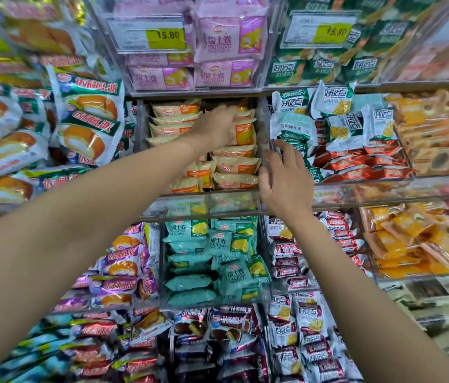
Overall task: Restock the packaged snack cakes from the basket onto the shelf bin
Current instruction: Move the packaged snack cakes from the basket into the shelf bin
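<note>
The clear shelf bin (234,194) at centre holds stacks of cream-and-orange snack cake packets (235,165). My left hand (216,125) reaches deep into the bin and holds one packet (245,133) upright against the right-hand stack, with its fingers over the packet's top left edge. My right hand (281,178) is at the bin's front right corner, its fingers curled round the clear side wall (265,157) and the thumb raised. The basket is out of view.
Neighbouring clear bins are packed tight with other snacks: pink rolls (229,42) above, teal rolls (215,261) below, green-and-white packets (336,117) to the right, and cream pies (91,117) to the left. Price tags (150,34) hang on the upper bins.
</note>
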